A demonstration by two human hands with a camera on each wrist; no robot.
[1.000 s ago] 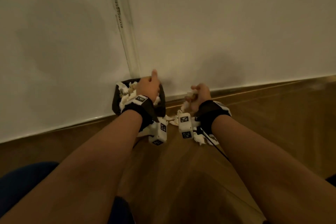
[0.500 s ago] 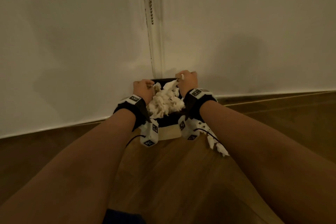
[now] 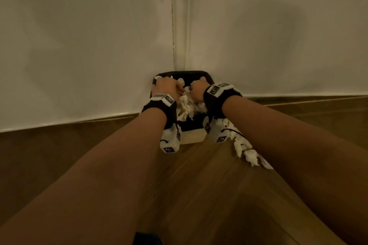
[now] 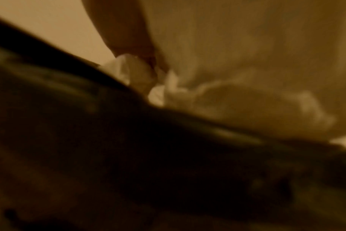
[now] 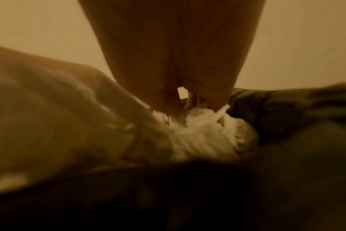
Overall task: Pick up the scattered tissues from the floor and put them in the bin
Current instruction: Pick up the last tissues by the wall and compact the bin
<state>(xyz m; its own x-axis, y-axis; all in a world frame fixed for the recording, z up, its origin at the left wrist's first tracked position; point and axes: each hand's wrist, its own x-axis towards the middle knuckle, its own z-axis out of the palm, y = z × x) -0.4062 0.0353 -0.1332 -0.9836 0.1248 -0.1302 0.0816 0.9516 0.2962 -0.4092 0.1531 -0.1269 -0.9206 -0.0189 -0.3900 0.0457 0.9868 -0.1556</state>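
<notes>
Bunching tissues point(image 3: 186, 108) under both hands' grip.

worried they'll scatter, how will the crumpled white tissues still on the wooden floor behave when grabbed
The crumpled white tissues are probably floppy and light: they lie in a ragged, loose trail. Likely to compress in a fist, as the wad between both hands in the black bin looks. Scraps may drop off.

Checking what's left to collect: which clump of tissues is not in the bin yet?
The tissues on the floor, under the right forearm; the other clump sits in the bin.
</notes>
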